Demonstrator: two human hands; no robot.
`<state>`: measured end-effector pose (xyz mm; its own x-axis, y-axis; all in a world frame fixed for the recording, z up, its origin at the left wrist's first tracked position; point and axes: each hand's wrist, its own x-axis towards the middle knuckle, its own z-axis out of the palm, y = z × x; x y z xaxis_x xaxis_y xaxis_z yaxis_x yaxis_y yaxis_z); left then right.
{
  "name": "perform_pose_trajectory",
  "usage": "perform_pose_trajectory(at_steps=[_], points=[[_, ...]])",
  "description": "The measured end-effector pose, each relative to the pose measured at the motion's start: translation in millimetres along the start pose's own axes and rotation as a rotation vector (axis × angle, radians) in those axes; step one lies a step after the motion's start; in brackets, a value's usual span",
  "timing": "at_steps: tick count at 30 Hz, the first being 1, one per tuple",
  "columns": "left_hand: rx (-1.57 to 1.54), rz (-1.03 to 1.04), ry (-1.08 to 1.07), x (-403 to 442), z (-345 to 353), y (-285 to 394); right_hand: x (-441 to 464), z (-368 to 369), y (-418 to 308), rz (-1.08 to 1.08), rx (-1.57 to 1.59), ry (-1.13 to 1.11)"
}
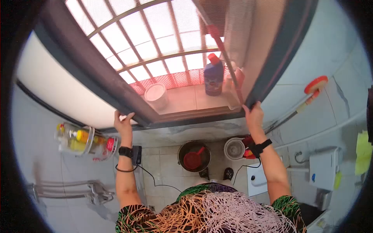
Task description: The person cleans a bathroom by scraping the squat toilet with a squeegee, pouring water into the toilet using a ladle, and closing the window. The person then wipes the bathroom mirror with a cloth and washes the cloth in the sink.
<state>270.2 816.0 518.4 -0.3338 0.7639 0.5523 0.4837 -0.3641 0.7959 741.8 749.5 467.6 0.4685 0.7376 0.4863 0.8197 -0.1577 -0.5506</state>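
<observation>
In front of me stands a mesh window screen (173,101) in a dark frame. My left hand (124,123) grips the lower left part of the frame, with thumb and fingers bent around its edge. At the lower right corner, my right hand (253,117) has its fingers closed on the dark frame (268,73); some fingertips are hidden behind it. Through the mesh, a dark blue bottle with a red cap (213,75) and a white tub (156,96) show on the sill. Both wrists wear black bands with cables.
Metal bars (155,39) cross the window opening. Below are a bucket (185,144) with a red dipper (192,160) and a grey-white pail (234,148). A bottle rack (91,141) hangs at left, above a shower tap (97,194). A long-handled red brush (316,84) leans at right, near a toilet cistern (324,167).
</observation>
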Motion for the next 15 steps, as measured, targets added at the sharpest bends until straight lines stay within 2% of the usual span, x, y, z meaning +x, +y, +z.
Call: perform_pose_trajectory(at_steps=[3, 4, 5, 6, 7, 9, 11, 13, 15], points=[[0.099, -0.003, 0.024, 9.8, 0.3, -13.3, 14.4, 10.2, -2.0, -0.005, 0.057, 0.016], [0.002, -0.029, 0.038, 10.2, -3.6, -13.3, 11.1, 9.1, -6.5, -0.016, 0.072, 0.015], [0.116, 0.025, 0.032, 13.7, -12.4, -34.4, 7.4, 11.0, -10.6, -0.029, 0.09, 0.008], [0.081, 0.013, 0.047, 16.4, -22.7, -44.9, 3.2, 18.4, -14.8, -0.009, 0.101, -0.026], [0.043, 0.001, 0.059, 17.3, -27.1, -49.9, 0.8, 21.4, -21.2, -0.054, 0.133, -0.008], [0.165, 0.023, 0.093, 23.0, -45.7, -56.4, -8.4, 28.1, -40.7, -0.153, 0.177, 0.031], [0.199, -0.061, 0.141, 31.3, -67.0, -67.4, -18.6, 37.7, -60.9, -0.149, 0.296, -0.113], [0.23, -0.009, 0.128, 42.5, -93.1, -84.1, -33.5, 54.3, -80.8, -0.149, 0.319, -0.224], [0.33, 0.042, 0.117, 56.9, -120.4, -118.0, -48.4, 62.1, -109.5, -0.162, 0.3, -0.211]])
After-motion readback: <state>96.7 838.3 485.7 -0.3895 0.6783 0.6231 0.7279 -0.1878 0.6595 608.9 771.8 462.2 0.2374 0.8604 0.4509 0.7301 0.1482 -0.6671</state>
